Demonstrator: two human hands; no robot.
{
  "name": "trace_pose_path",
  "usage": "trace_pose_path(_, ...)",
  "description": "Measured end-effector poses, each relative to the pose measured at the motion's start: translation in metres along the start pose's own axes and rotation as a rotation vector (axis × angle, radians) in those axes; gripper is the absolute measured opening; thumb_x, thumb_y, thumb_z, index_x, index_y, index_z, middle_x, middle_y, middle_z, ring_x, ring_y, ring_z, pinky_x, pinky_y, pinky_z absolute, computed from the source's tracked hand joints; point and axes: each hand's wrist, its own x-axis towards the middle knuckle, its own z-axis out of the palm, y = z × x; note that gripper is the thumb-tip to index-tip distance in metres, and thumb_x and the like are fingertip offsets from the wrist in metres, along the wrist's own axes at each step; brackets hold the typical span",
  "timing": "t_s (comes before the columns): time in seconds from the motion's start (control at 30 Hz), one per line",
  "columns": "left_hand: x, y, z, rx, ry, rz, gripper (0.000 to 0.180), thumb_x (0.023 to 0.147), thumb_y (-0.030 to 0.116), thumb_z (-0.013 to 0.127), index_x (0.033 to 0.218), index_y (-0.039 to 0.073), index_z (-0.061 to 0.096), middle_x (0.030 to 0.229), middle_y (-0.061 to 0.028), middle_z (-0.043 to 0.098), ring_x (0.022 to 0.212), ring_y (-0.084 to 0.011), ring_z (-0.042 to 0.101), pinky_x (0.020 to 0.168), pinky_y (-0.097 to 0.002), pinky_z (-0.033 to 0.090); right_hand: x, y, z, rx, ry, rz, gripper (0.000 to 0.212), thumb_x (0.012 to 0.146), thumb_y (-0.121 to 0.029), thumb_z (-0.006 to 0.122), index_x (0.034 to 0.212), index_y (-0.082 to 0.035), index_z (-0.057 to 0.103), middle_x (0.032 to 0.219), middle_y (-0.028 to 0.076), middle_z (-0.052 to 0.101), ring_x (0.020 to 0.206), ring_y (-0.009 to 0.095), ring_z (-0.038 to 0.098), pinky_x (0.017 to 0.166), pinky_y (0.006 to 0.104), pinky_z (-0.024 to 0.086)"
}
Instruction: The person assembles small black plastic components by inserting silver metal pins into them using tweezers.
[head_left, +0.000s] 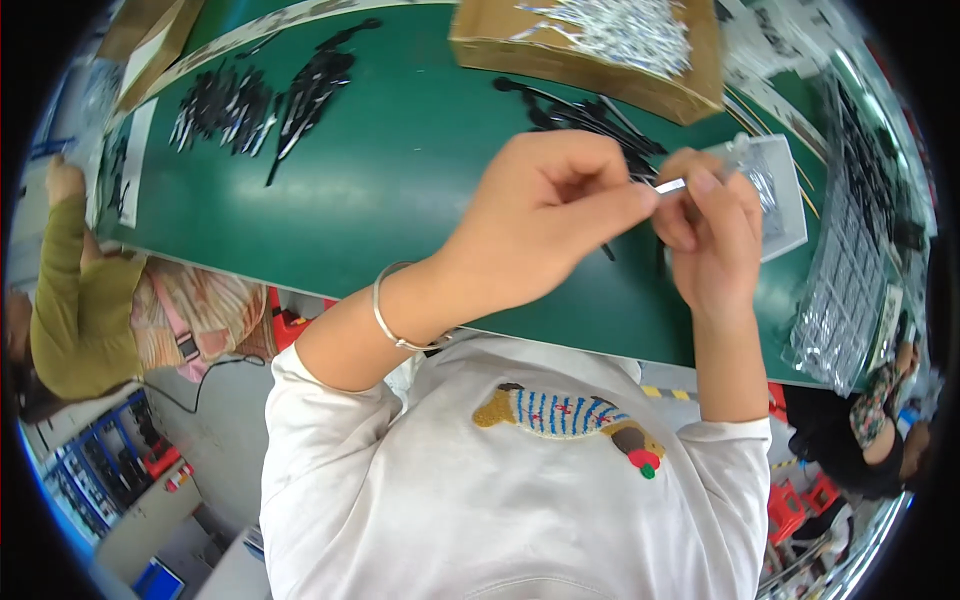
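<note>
**Your white shirt sits closest, with a small pale strip pinched between both hands**

Seen from the head view, your soft white shirt (520, 540), with its striped appliqué, fills the foreground. Above the green table (390, 200), your left hand (545, 215) nips the glossy pale strip (671, 186) between thumb and finger; your right hand (715, 225) grasps its other end, fingers slightly blurred. Whether anything else is tucked into your palms, you cannot tell from here. Keep both pinches light and level so the thin strip doesn't crease or twist, and steady your wrists.

Beyond your hands, slim black pieces (590, 118) lie loosely bunched beside a matte brown carton (490, 50) heaped with narrow white strips (640, 35). Behind your right hand sits a smooth, shallow white tray (795, 215); crinkled clear plastic (845, 260) gleams farther right.
</note>
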Motion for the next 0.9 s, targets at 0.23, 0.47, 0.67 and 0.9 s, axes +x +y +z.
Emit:
trace_pose_path(0.23, -0.003, 0.007, -0.009, 0.077, -0.054, 0.025, 0.009, 0.085, 0.007, 0.062, 0.079, 0.000, 0.062, 0.065, 0.0035, 0.054, 0.057, -0.0015, 0.044, 0.048, -0.0180, 0.033, -0.003, -0.004, 0.001, -0.240, -0.142, -0.035, 0.011, 0.087, -0.008, 0.054, 0.079, 0.000, 0.057, 0.073, 0.003, 0.057, 0.060, 0.004, 0.045, 0.050, 0.0174, 0.031)
trace_pose_path(0.47, -0.004, 0.005, -0.022, -0.121, -0.117, -0.150, 0.021, 0.086, 0.003, 0.053, 0.103, -0.004, 0.063, 0.079, -0.0080, 0.064, 0.066, -0.0125, 0.061, 0.060, -0.0233, 0.051, 0.002, -0.003, -0.002, -0.243, -0.122, 0.002, 0.013, 0.087, -0.011, 0.056, 0.081, -0.001, 0.060, 0.075, 0.001, 0.059, 0.063, 0.004, 0.048, 0.055, 0.0174, 0.036)
trace_pose_path(0.67, -0.008, 0.013, -0.017, -0.204, -0.109, -0.183, 0.024, 0.084, -0.002, 0.050, 0.105, -0.006, 0.061, 0.080, -0.0083, 0.063, 0.069, -0.0105, 0.060, 0.061, -0.0229, 0.051, 0.000, -0.003, -0.005, -0.231, -0.138, -0.038, 0.011, 0.087, -0.010, 0.057, 0.082, 0.000, 0.060, 0.074, 0.001, 0.060, 0.065, 0.004, 0.049, 0.057, 0.0181, 0.037)
trace_pose_path(0.9, -0.010, 0.008, -0.013, -0.152, -0.073, -0.109, 0.023, 0.083, -0.001, 0.052, 0.103, -0.005, 0.062, 0.080, -0.0103, 0.065, 0.065, -0.0132, 0.063, 0.058, -0.0239, 0.053, -0.001, -0.004, -0.006, -0.293, -0.161, -0.157, 0.006, 0.085, -0.005, 0.058, 0.084, 0.001, 0.060, 0.074, 0.002, 0.060, 0.064, 0.004, 0.049, 0.056, 0.0184, 0.037)
